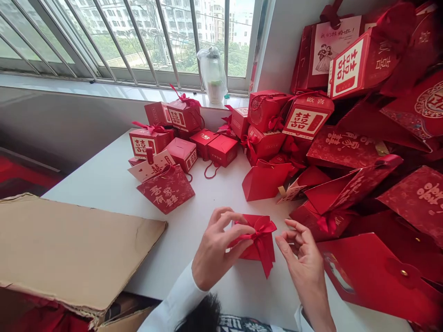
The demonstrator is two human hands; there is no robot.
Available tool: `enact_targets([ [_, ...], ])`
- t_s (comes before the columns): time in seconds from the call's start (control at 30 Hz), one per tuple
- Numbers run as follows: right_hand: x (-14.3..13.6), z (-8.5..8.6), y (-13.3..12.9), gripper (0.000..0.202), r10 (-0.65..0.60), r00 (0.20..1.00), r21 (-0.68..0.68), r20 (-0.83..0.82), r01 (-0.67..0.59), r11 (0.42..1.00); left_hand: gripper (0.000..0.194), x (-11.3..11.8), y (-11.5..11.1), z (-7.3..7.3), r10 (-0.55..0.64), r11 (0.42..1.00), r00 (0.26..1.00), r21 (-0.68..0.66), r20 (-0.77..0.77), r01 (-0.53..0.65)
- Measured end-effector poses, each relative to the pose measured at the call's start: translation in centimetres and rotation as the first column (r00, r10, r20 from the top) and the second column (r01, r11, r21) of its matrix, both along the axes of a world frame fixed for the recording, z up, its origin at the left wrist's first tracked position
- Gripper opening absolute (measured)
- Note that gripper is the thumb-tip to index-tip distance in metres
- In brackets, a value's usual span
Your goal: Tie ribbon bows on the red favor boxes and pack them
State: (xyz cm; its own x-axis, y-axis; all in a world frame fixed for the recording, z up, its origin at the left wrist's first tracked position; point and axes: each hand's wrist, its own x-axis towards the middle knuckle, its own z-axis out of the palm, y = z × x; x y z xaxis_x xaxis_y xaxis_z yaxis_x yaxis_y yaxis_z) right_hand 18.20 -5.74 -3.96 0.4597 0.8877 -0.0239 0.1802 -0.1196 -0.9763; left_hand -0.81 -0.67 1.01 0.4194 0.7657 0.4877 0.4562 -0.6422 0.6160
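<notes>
A small red gift box (247,253) sits on the white table in front of me, with a red satin ribbon (266,253) tied in a bow on top. My left hand (219,246) reaches over the box from the left, its thumb and index finger pinching the left loop of the bow. Part of the box is hidden under those fingers. To the right of the bow, my right hand (304,258) hovers just off the ribbon, fingers loosely curled and thumb apart, with nothing seen in it.
Red gift boxes (223,150) stand at the back of the white table (104,166). Piled boxes and bags (349,147) crowd the right side, with a red envelope-like bag (380,272) near my right hand. A cardboard box (76,249) is at left. A bagged cup (214,78) stands on the windowsill.
</notes>
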Motion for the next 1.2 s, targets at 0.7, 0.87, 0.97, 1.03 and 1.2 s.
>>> enact_targets([
  [0.7,1.2,0.4,-0.9,0.040,0.227,0.971,-0.087,-0.074,-0.233,0.969,0.004,2.6,0.2,-3.0,0.070,0.992,0.995,-0.106,0.069,-0.063],
  [0.87,0.1,1.8,1.5,0.046,0.214,0.977,-0.066,-0.009,-0.214,0.975,0.003,3.2,0.2,-2.9,0.095,0.989,0.995,-0.115,0.034,-0.091],
  [0.97,-0.6,2.3,2.3,0.044,0.169,0.979,-0.082,0.112,-0.160,0.984,0.005,3.3,0.2,-3.1,0.093,0.989,0.995,-0.117,0.044,-0.087],
  [1.03,-0.9,2.5,2.5,0.040,0.149,0.969,-0.085,0.196,-0.135,0.987,0.005,3.2,0.2,-3.2,0.093,0.990,0.994,-0.115,0.065,-0.085],
  [1.2,-1.2,2.5,2.9,0.034,0.196,0.965,-0.047,0.175,-0.191,0.980,0.006,3.2,0.3,-3.4,0.106,0.990,0.990,-0.106,0.089,-0.096],
])
